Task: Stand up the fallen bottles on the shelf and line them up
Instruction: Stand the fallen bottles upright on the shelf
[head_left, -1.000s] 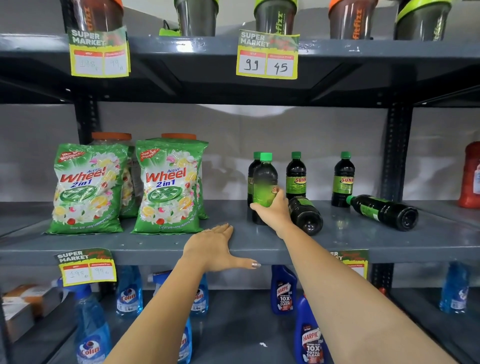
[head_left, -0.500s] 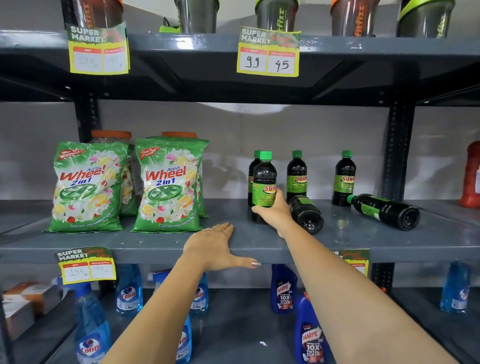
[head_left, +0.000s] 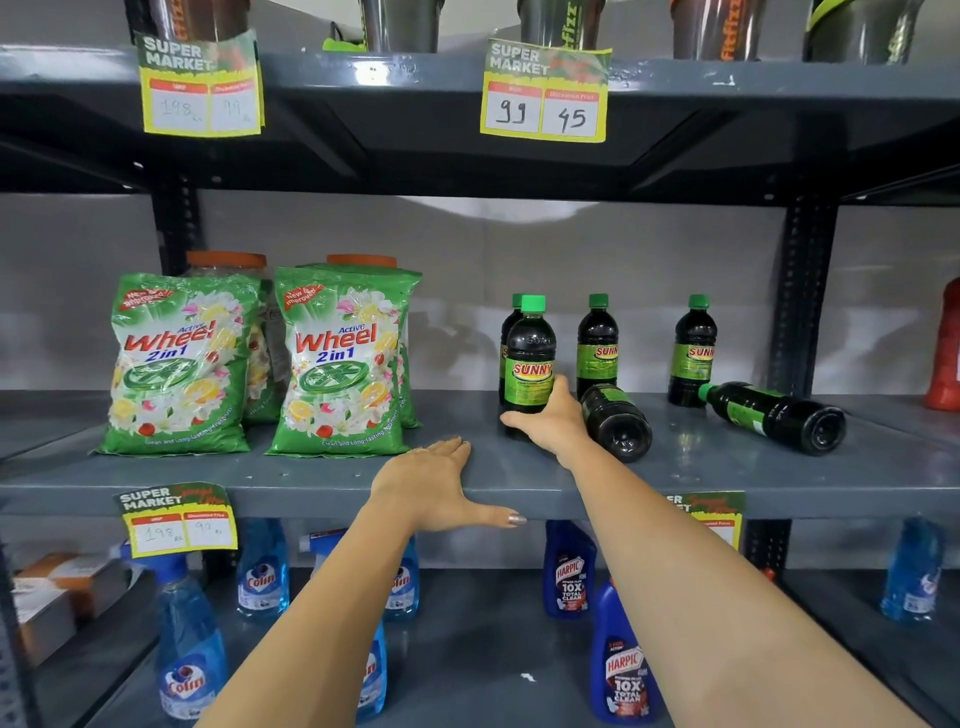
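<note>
Dark Sunny bottles with green caps stand on the grey middle shelf (head_left: 727, 483). My right hand (head_left: 548, 422) grips the lower part of the front upright bottle (head_left: 530, 358). Behind it stands another bottle (head_left: 511, 317), mostly hidden. Two more upright bottles stand further right, one (head_left: 597, 338) near my hand and one (head_left: 693, 343) beyond it. A fallen bottle (head_left: 618, 423) lies right beside my right hand, base toward me. A second fallen bottle (head_left: 779, 418) lies to the right, cap pointing left. My left hand (head_left: 436, 483) rests flat on the shelf's front edge, fingers apart.
Two green Wheel detergent bags (head_left: 340, 364) stand on the left of the shelf with orange-lidded jars behind. A red bottle (head_left: 943, 348) is at the far right. Shaker cups line the top shelf; blue Colin sprays and Harpic bottles (head_left: 569, 571) fill the lower one.
My right hand has turned the held bottle so its Sunny label faces me and set it upright on the shelf. The left hand has stayed put.
</note>
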